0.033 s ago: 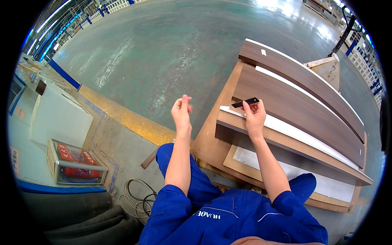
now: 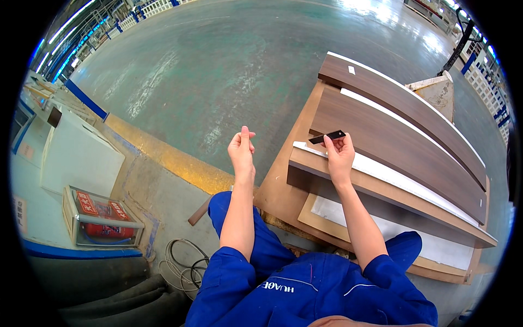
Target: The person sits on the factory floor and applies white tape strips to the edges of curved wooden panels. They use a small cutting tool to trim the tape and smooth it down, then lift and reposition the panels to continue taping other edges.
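Seated on the workshop floor, we pinch a slim black flat blade-like tool [image 2: 327, 137] in our right hand [image 2: 339, 154], fingers closed on its near end while its tip points left over the white edge strip [image 2: 381, 169] of a dark brown wood-laminate panel [image 2: 392, 139]. Our left hand [image 2: 241, 150] is raised apart from the stack, fingers curled together with one finger up, holding nothing we can make out. The panel rests on lighter brown boards [image 2: 278, 185] lying on the green concrete floor [image 2: 218, 71]. As we judge it, good work here means keeping the tool low and flat along the strip, the wrist braced on the panel, and bringing the free hand down to steady the board.
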